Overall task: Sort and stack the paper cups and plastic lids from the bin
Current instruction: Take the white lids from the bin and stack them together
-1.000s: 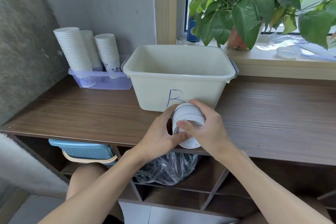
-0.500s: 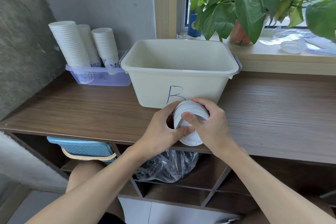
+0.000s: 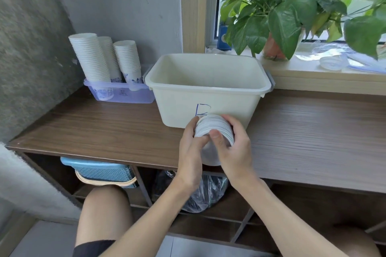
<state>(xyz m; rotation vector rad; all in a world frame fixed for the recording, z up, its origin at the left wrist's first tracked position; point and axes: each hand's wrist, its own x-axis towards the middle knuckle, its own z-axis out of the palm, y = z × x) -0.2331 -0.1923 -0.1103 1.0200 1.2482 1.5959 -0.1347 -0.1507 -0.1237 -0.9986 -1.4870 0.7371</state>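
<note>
Two hands hold one white stack (image 3: 215,127) on its side, just in front of the cream bin (image 3: 179,106), over the worktop (image 3: 104,127). The left hand (image 3: 191,152) and right hand (image 3: 236,152) have their fingers clamped round it. Three cup stacks (image 3: 92,58) stand in a clear tray (image 3: 123,95) beside the bin.

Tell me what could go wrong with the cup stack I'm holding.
The stack of cups lies sideways between the left hand and right hand at the counter's front edge; a loosened grip might let cups slide apart and drop off. The tall stacks in the purple tray look tilted, so adding these could tip them.
</note>
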